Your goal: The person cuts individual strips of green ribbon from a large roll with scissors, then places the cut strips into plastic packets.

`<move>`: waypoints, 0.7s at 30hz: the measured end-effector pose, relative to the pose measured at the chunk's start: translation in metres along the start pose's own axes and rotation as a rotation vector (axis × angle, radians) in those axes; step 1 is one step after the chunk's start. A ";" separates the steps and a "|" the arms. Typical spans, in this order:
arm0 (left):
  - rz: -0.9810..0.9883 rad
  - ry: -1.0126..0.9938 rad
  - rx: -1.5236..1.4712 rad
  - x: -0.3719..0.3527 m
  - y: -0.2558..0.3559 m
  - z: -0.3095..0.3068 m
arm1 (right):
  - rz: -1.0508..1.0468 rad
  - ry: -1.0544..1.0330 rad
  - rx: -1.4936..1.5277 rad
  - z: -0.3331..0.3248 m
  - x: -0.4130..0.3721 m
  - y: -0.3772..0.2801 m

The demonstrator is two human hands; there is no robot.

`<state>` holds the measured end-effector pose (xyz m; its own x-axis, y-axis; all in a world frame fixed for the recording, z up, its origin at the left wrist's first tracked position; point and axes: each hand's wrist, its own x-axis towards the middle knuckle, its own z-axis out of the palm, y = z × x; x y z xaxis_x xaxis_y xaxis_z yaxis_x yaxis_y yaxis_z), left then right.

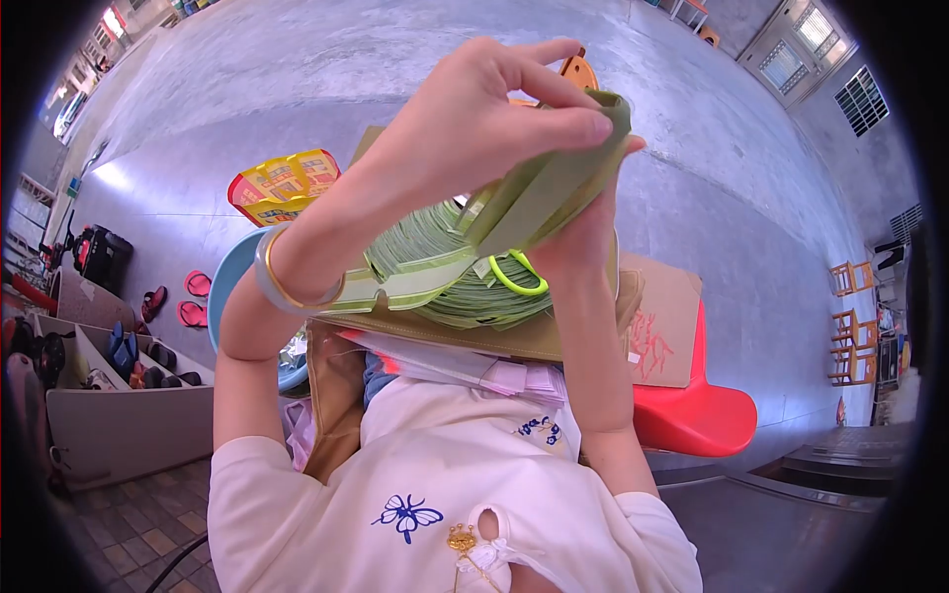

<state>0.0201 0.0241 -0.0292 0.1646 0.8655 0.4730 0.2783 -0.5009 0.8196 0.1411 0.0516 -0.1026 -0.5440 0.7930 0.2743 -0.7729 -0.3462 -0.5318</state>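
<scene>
Up in front of me, my left hand point(504, 109), with a bangle on its wrist, pinches the top edge of a folded green ribbon bundle point(549, 193) between thumb and fingers. My right hand point(583, 232) cups the same bundle from below and behind; most of its fingers are hidden. A pale-edged green ribbon strip point(400, 287) trails from the bundle to the left. Under the hands lies a large coil of thin green strands point(474, 301). A lime-green loop point(519, 275), like a handle, rests on the coil. Brown material point(465, 339) lies beneath it on my lap.
A blue basin point(230, 287) stands at my left, with a yellow and red bag point(285, 188) beyond it. A red plastic chair point(702, 415) and cardboard point(657, 316) are at my right. Shoes fill a rack point(129, 425) at far left; pink slippers point(194, 301) lie on the floor.
</scene>
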 end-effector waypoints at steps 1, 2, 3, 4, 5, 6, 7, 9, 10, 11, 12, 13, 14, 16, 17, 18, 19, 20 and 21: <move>-0.082 -0.010 -0.013 0.003 -0.001 -0.003 | -0.004 0.044 0.006 0.009 -0.001 0.001; -0.163 -0.021 -0.026 0.005 -0.001 -0.006 | -0.003 -0.060 -0.025 0.007 -0.001 0.001; -0.187 -0.019 -0.050 0.006 -0.004 -0.006 | -0.003 -0.165 -0.056 0.001 -0.001 0.000; -0.213 -0.018 -0.075 0.005 -0.009 -0.006 | -0.003 -0.269 -0.087 -0.001 -0.001 -0.001; -0.239 -0.016 -0.100 0.005 -0.011 -0.006 | 0.061 -0.226 -0.106 0.001 -0.003 -0.002; -0.301 -0.021 -0.166 0.003 -0.011 -0.006 | 0.125 -0.183 -0.125 0.006 -0.007 -0.004; -0.363 -0.025 -0.233 0.001 -0.011 -0.006 | 0.190 -0.140 -0.143 0.009 -0.009 -0.006; -0.428 -0.003 -0.351 -0.006 -0.014 -0.003 | 0.246 -0.090 -0.128 -0.001 -0.006 -0.012; -0.433 0.021 -0.405 -0.015 -0.024 0.003 | 0.272 -0.064 -0.121 -0.006 -0.003 -0.017; -0.435 0.044 -0.460 -0.023 -0.031 0.007 | 0.197 0.028 -0.081 -0.007 -0.001 -0.026; -0.546 -0.143 -0.534 -0.034 -0.033 0.005 | 0.141 0.022 0.055 -0.014 0.003 -0.034; -0.657 -0.335 -0.606 -0.048 -0.035 0.001 | 0.085 0.019 0.191 -0.025 0.008 -0.042; -0.654 -0.540 -0.653 -0.060 -0.042 0.001 | 0.027 0.017 0.326 -0.035 0.010 -0.051; -0.674 -0.749 -0.673 -0.077 -0.046 -0.002 | -0.053 0.061 0.339 -0.054 0.010 -0.073; -0.704 -0.753 -0.648 -0.083 -0.043 -0.006 | -0.090 0.081 0.347 -0.063 0.009 -0.082; -0.735 -0.756 -0.623 -0.089 -0.040 -0.009 | -0.109 0.076 0.310 -0.072 0.007 -0.090; -0.742 -0.679 -0.629 -0.091 -0.035 -0.013 | -0.126 0.068 0.273 -0.080 0.005 -0.096; -0.732 -0.623 -0.664 -0.094 -0.029 -0.017 | -0.142 0.060 0.236 -0.086 0.004 -0.100; -0.723 -0.568 -0.698 -0.097 -0.024 -0.020 | -0.166 0.095 0.200 -0.085 0.001 -0.101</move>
<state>-0.0217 -0.0472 -0.0884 0.6314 0.7347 -0.2481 -0.0733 0.3751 0.9241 0.2465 0.1300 -0.1173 -0.3785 0.8875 0.2629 -0.9032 -0.2919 -0.3148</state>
